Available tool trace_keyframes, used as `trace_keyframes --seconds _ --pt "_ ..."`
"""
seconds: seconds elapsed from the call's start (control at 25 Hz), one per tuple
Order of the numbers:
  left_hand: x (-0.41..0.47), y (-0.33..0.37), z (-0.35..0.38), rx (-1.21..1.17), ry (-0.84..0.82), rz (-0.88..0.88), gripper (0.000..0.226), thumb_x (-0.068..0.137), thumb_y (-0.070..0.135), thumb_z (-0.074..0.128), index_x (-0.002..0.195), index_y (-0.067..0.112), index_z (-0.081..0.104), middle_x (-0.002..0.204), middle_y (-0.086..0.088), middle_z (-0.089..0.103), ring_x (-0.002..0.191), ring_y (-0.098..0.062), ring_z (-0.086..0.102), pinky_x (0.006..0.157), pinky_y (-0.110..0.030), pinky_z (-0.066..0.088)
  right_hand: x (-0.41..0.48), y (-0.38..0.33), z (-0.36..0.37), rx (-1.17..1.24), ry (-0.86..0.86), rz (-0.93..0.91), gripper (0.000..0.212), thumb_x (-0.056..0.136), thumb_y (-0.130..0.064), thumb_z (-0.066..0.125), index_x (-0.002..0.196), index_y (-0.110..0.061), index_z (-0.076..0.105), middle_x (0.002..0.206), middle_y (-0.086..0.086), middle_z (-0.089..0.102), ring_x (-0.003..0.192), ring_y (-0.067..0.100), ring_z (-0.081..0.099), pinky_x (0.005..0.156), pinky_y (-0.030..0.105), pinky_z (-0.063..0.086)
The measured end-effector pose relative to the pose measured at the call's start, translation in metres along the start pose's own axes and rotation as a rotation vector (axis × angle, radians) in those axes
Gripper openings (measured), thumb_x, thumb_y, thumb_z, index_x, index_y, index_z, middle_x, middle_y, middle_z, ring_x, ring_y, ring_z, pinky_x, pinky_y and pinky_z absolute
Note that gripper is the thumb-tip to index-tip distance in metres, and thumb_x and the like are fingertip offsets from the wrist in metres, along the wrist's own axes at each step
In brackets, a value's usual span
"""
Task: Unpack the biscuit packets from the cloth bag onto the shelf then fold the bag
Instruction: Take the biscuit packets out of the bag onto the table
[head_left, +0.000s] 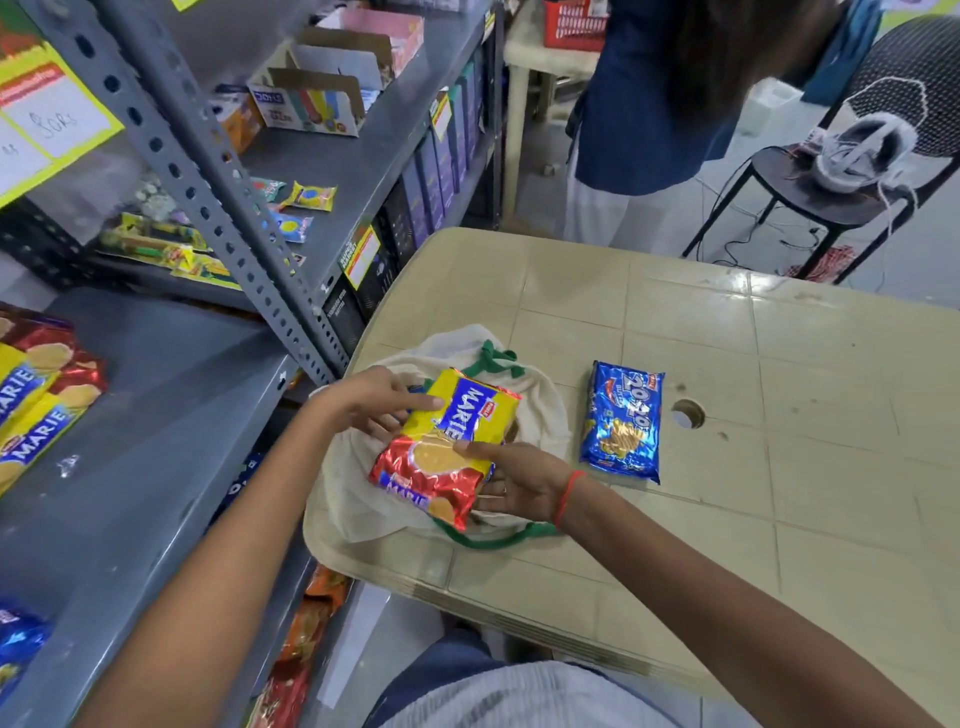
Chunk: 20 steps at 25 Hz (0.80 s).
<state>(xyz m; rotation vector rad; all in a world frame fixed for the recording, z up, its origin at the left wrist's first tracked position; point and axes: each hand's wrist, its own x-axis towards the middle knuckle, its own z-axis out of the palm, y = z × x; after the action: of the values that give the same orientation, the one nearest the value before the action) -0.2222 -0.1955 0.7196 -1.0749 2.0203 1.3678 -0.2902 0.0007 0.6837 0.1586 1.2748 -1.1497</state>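
Cream cloth bag (363, 499) lies under both hands on the table (779, 364). Left hand (371, 402) and right hand (511, 480) pinch one Marie packet (447, 447) between them, above the bag. Right of the right hand lies a blue packet (623, 421); more Marie packets (36, 395) sit on the shelf (156, 441), left of the left hand.

A beige plastic worktop (779, 374) moulded in a tile pattern, with a round hole (688, 414) near its middle, stands close beside a grey slotted-steel rack (218, 171) hung with yellow price labels. Past it a black metal chair (810, 202) sits on the pale floor (737, 140) with loose cables around its legs, and a white table (524, 57) carries a red basket (574, 23).
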Motion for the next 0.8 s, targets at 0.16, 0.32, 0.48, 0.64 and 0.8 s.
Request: trace_keyframes --seconds 0.16,0.32,0.48,0.64,0.8 --pt "-0.016 0.017 0.044 -0.090 -0.230 0.096 0.035 0.086 0.030 0.067 0.113 0.009 0.063 0.105 -0.008 0.072 0.072 -0.009 0.069 0.067 -0.029 0.061 -0.036 0.000 -0.043 -0.106 0.137 -0.132 0.012 0.085 -0.026 0.064 0.096 -0.022 0.062 0.088 -0.001 0.067 0.079 0.015 0.061 0.071 0.033 0.053" --pt "-0.005 0.039 0.145 -0.023 -0.319 0.192 0.034 0.092 0.019 0.059 0.126 0.015 0.055 0.118 -0.004 0.064 0.080 -0.004 0.063 0.059 -0.013 0.053 -0.052 0.032 -0.102 -0.150 0.435 -0.263 0.036 0.082 -0.040 0.067 0.111 -0.023 0.055 0.105 0.001 0.069 0.084 0.014 0.066 0.069 0.035 0.054" --pt "0.015 0.028 0.223 0.054 -0.374 0.140 0.042 0.092 0.013 0.055 0.133 0.015 0.047 0.133 -0.012 0.059 0.108 -0.022 0.063 0.080 -0.034 0.054 -0.052 0.071 -0.156 -0.059 0.542 -0.182 0.051 0.082 -0.038 0.067 0.124 -0.015 0.049 0.105 0.006 0.068 0.083 0.017 0.067 0.079 0.045 0.053" --pt "0.030 0.025 0.256 0.302 -0.210 0.167 0.043 0.091 0.022 0.054 0.133 0.012 0.046 0.137 -0.015 0.053 0.131 -0.035 0.045 0.102 -0.037 0.042 -0.040 0.097 -0.174 0.040 0.547 -0.135 0.046 0.089 -0.032 0.061 0.126 -0.008 0.050 0.103 0.009 0.064 0.077 0.016 0.062 0.069 0.032 0.048" --pt "0.045 0.026 0.257 0.525 -0.028 0.089 0.049 0.088 0.045 0.053 0.127 0.015 0.054 0.139 -0.025 0.044 0.129 -0.036 0.038 0.102 -0.038 0.038 -0.025 0.093 -0.176 -0.018 0.631 -0.207 0.048 0.089 -0.028 0.062 0.128 -0.003 0.050 0.114 0.014 0.064 0.080 0.018 0.063 0.060 0.025 0.046"
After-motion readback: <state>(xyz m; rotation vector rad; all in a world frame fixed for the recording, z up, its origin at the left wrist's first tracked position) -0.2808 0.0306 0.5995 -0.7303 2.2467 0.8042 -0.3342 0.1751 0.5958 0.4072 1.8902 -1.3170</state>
